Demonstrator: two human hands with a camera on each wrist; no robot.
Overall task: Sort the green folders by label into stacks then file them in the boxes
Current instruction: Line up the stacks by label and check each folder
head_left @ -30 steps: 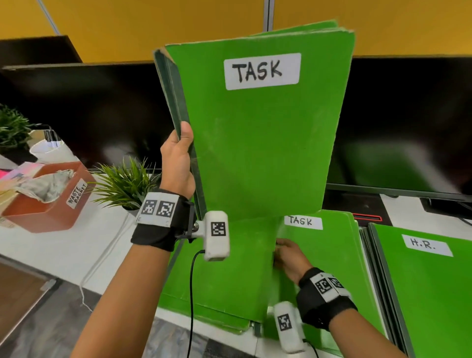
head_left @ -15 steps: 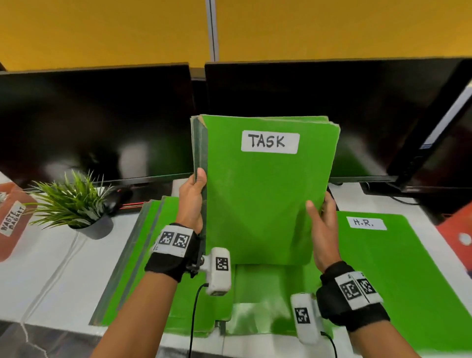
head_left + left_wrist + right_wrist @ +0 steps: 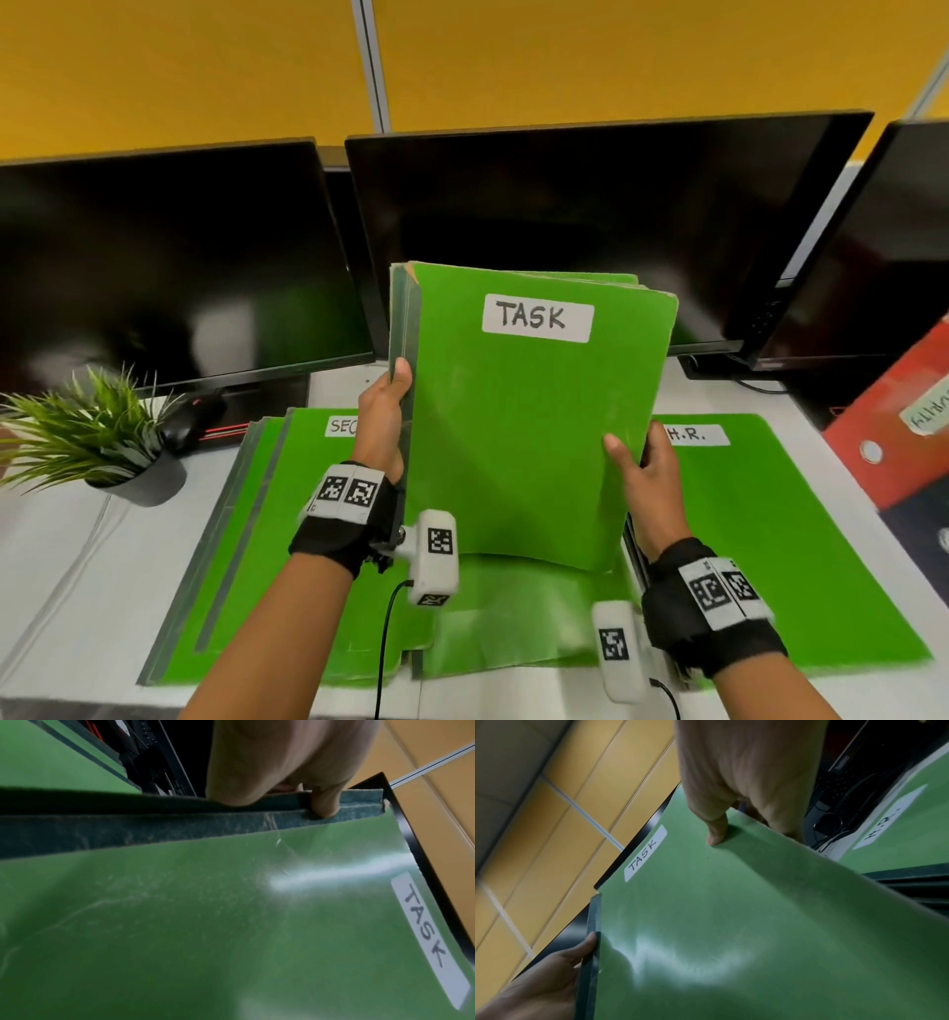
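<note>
A bundle of green folders labelled TASK point(image 3: 518, 437) stands upright on its bottom edge in the middle of the desk. My left hand point(image 3: 382, 421) grips its spine side, thumb on the dark spine point(image 3: 322, 805). My right hand point(image 3: 642, 462) pinches the open right edge, thumb on the front cover point(image 3: 716, 835), fingers behind. Flat on the desk lie a stack whose label begins SEC point(image 3: 287, 514) at the left and a stack labelled H.R. point(image 3: 760, 539) at the right. A loose green folder point(image 3: 513, 616) lies under the upright bundle.
Black monitors point(image 3: 169, 267) point(image 3: 590, 205) stand right behind the folders. A potted plant point(image 3: 102, 442) sits at the left. A red box file point(image 3: 898, 426) with a white label leans at the right edge. The desk's front edge runs just below the stacks.
The TASK bundle has come down from head height to stand on the desk. My right hand moved from the flat folders to the bundle's right edge. The view has swung right.
</note>
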